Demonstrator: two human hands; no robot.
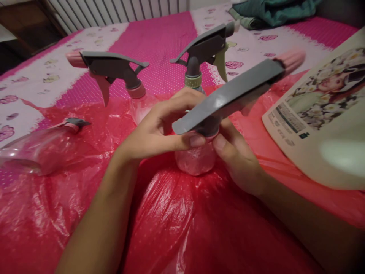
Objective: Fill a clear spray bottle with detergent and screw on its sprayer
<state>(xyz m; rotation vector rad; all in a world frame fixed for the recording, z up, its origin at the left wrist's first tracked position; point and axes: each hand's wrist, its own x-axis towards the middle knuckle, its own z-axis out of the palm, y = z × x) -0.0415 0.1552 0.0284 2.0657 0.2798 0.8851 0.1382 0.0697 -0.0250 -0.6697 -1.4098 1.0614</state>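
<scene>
**Head camera: both hands on one of four spray bottles**

Head view shows a spray bottle point(196, 161) standing upright in the middle of a red plastic sheet point(171, 224). It has a clear body and a grey trigger top with a pink nozzle that points up and to the right. The left hand point(159, 131) is closed around the neck, with the thumb pressed on the pink collar. The right hand point(236, 161) is clamped on the same collar from the other side.

Just to the right lies a pale pouch point(322, 125) printed with a picture framed in flowers. Its block of small print is too blurred to read. I can see no writing on any of the bottles.

The sheet covers a pink and white flowered bedspread point(159, 38). A white radiator point(114, 9) stands behind the bed, and a green cloth point(273, 11) is bundled at the far right corner.

I count four bottles. The held one is nearest. A second spray bottle point(111, 70), grey and pink, stands behind it to the left. A third spray bottle point(205, 49), with a green trigger, stands right behind it. A fourth bottle point(37, 152) lies on its side at the left edge.
</scene>
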